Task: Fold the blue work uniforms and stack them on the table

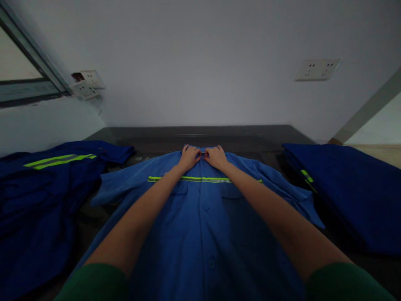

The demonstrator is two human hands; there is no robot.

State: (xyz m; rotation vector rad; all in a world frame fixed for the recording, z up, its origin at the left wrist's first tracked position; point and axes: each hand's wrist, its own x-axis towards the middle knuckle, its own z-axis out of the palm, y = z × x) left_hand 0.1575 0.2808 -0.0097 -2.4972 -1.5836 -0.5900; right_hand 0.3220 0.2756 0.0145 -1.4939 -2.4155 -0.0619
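Note:
A blue short-sleeved work shirt [188,221] lies spread out, front side up, its collar end away from me. Yellow-green reflective tape crosses its chest, and buttons run down the middle placket. Both arms reach forward over it to the collar. My left hand [189,158] has its fingers closed on the left side of the collar. Close beside it, my right hand [216,158] pinches the right side of the collar. The fingertips nearly meet at the neck opening, and the fingers partly cover the collar.
A heap of darker blue clothing [40,196] with reflective tape lies on the left. On the right is a folded stack of dark blue garments [347,192]. The dark table [194,131] meets a white wall with sockets [318,69]. A window frame [34,46] is at upper left.

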